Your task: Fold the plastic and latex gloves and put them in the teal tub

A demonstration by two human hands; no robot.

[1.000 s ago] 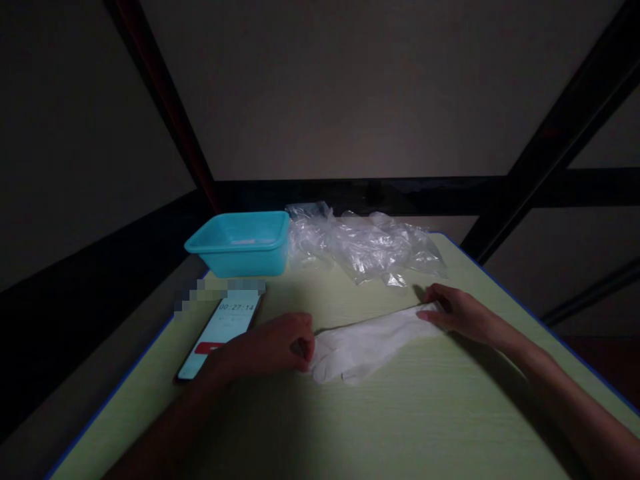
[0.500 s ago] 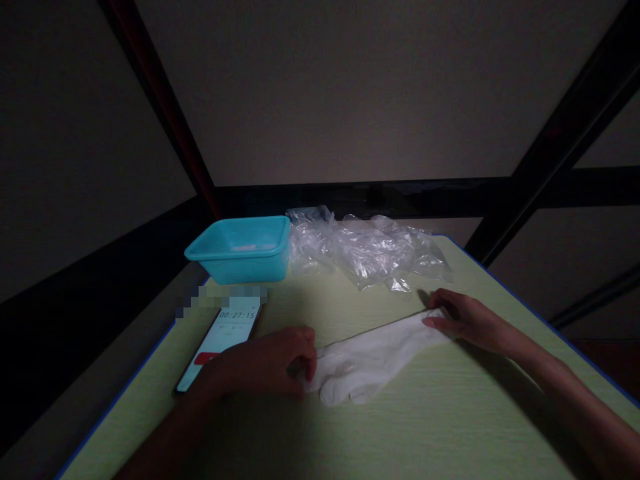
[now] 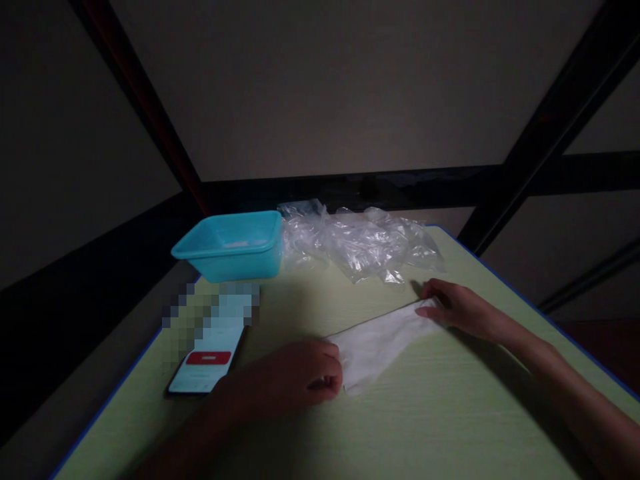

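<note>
A thin white glove (image 3: 380, 341) lies slantwise on the table, pulled fairly flat between my hands. My left hand (image 3: 305, 373) is closed with curled fingers at its near left end, and the glove's finger parts are hidden there. At the far right end, my right hand (image 3: 453, 308) pinches the corner of the glove between thumb and fingers.
A turquoise plastic basin (image 3: 240, 267) stands at the back left of the pale green table (image 3: 450, 413). Crumpled clear plastic bags (image 3: 365, 243) lie beside it along the back. A phone (image 3: 213, 343) with a lit screen lies near my left forearm.
My left hand has moved right and over the glove's finger end, so the loose fingers seen before no longer show. My right hand keeps its pinch. The view has shifted slightly.
</note>
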